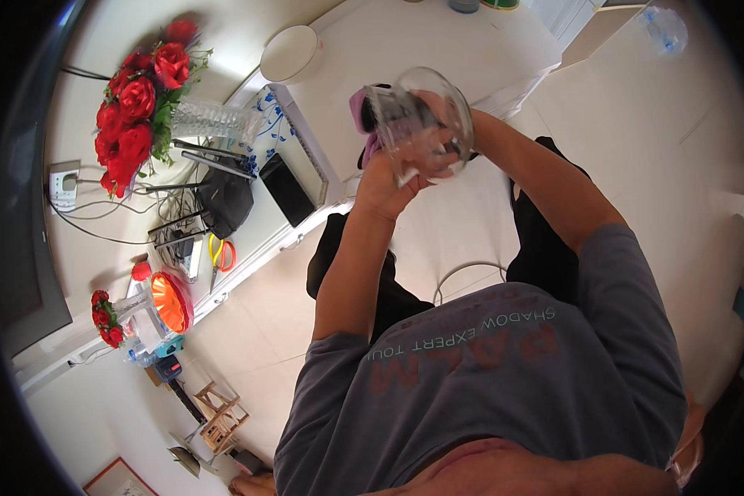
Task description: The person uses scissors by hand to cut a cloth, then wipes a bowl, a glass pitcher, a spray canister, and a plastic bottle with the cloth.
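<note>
A clear glass vessel (418, 127), tilted with its wide round rim to the right, is at both hands above the floor, by the white cabinet top. My left hand (390, 186) grips it from the lower left. Through the glass shows my right hand (435, 108), blurred; whether its fingers close on the glass or on a cloth cannot be told. A pink-purple and black cloth (361, 111) bunches at the vessel's left side, partly hidden behind it and my left hand.
The white cabinet top (502, 56) bears a round white container (289, 53). Left are a glass vase (214, 121) of red flowers, a black phone (288, 189) on a tray, a black router (225, 198), scissors (222, 254) and cables. A wooden stool (220, 418) stands on the floor.
</note>
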A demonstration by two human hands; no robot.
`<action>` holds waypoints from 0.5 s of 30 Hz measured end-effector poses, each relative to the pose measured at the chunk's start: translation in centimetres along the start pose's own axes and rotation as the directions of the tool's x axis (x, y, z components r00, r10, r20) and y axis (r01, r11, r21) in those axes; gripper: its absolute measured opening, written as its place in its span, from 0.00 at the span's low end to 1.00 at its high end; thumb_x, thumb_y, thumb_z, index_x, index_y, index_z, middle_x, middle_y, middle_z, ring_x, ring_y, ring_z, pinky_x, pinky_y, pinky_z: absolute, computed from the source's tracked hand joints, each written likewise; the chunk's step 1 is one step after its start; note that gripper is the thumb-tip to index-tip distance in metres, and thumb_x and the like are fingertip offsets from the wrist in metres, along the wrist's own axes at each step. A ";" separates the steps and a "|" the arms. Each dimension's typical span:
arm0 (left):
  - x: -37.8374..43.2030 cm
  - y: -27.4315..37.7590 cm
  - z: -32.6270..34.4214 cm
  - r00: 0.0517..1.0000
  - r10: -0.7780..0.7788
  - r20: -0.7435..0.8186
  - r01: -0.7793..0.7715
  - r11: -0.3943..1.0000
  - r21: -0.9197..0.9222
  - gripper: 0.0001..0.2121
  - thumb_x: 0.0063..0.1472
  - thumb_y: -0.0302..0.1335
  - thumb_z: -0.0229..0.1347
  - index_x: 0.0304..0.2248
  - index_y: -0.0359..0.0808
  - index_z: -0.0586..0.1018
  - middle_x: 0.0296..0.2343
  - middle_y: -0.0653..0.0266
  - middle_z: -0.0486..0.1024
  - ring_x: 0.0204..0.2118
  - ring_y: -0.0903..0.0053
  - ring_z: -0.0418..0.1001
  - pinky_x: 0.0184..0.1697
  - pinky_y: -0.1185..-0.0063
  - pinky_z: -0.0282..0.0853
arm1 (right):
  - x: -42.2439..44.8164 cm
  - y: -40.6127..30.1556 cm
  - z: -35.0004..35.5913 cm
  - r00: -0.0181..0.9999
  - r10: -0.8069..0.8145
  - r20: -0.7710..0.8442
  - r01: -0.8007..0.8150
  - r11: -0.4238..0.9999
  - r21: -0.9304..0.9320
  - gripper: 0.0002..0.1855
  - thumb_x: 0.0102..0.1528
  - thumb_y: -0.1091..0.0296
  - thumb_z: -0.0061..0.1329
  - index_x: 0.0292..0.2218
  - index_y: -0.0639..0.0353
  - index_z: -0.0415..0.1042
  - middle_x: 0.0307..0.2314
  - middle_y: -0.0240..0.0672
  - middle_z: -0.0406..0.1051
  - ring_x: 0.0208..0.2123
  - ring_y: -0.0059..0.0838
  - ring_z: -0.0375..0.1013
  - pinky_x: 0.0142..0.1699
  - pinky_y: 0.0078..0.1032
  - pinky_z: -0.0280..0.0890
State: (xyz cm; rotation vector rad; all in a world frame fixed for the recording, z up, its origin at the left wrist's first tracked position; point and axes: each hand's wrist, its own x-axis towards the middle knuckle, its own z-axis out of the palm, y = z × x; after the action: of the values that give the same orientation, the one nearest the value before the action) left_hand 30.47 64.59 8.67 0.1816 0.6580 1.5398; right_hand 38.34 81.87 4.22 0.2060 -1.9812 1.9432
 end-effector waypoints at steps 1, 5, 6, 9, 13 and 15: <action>0.0 0.2 0.4 1.000 0.004 0.001 -0.004 1.000 -0.003 0.22 0.59 0.27 0.48 0.51 0.25 0.68 0.45 0.50 0.72 0.43 0.59 0.76 0.41 0.70 0.76 | 1.1 0.6 0.1 0.949 0.317 -0.002 -0.302 0.906 0.298 0.19 0.62 0.60 0.40 0.51 0.59 0.68 0.39 0.34 0.73 0.36 0.26 0.74 0.44 0.25 0.71; -0.1 1.2 -0.2 0.996 0.053 -0.066 -0.052 0.999 0.007 0.17 0.61 0.26 0.50 0.46 0.24 0.70 0.43 0.56 0.72 0.39 0.66 0.74 0.45 0.67 0.74 | 2.7 0.1 0.4 0.753 0.649 -0.110 -0.417 0.600 0.682 0.22 0.64 0.53 0.34 0.47 0.61 0.70 0.37 0.36 0.74 0.36 0.30 0.75 0.44 0.30 0.71; -0.3 1.5 -0.4 0.984 0.124 -0.130 -0.114 0.990 0.082 0.17 0.62 0.28 0.50 0.47 0.25 0.70 0.43 0.56 0.72 0.42 0.62 0.74 0.46 0.66 0.74 | 2.9 -0.4 0.1 0.697 0.694 -0.181 -0.306 0.516 0.800 0.24 0.64 0.52 0.32 0.45 0.62 0.71 0.36 0.37 0.75 0.36 0.31 0.75 0.44 0.31 0.71; -0.9 2.1 -0.5 0.943 0.229 -0.241 -0.198 0.969 0.147 0.15 0.63 0.29 0.48 0.46 0.28 0.71 0.44 0.54 0.72 0.49 0.53 0.72 0.48 0.64 0.74 | 3.4 -6.4 -0.4 0.700 0.594 -0.397 0.030 0.531 0.847 0.22 0.62 0.56 0.35 0.45 0.64 0.70 0.37 0.40 0.75 0.38 0.33 0.75 0.47 0.31 0.70; -0.8 2.0 -0.2 0.885 0.306 -0.350 -0.268 0.951 0.154 0.17 0.62 0.28 0.45 0.50 0.32 0.69 0.45 0.56 0.72 0.46 0.55 0.74 0.46 0.67 0.74 | 2.6 -8.8 2.6 0.773 0.219 -0.595 -0.050 0.956 0.288 0.18 0.51 0.74 0.50 0.45 0.60 0.70 0.38 0.36 0.71 0.42 0.35 0.71 0.51 0.27 0.64; -0.8 2.1 -0.3 0.855 0.334 -0.396 -0.281 0.942 0.186 0.22 0.61 0.27 0.43 0.55 0.33 0.66 0.45 0.57 0.72 0.45 0.57 0.75 0.44 0.69 0.74 | 3.1 -9.0 3.4 0.836 -0.385 -0.392 0.134 0.835 -0.534 0.22 0.40 0.81 0.56 0.38 0.53 0.72 0.37 0.34 0.67 0.40 0.36 0.69 0.48 0.27 0.63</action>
State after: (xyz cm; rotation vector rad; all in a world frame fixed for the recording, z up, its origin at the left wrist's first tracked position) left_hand 28.64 63.84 9.72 0.0414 1.1128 1.8725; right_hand 38.06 78.51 13.73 -0.1252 -1.8881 1.1173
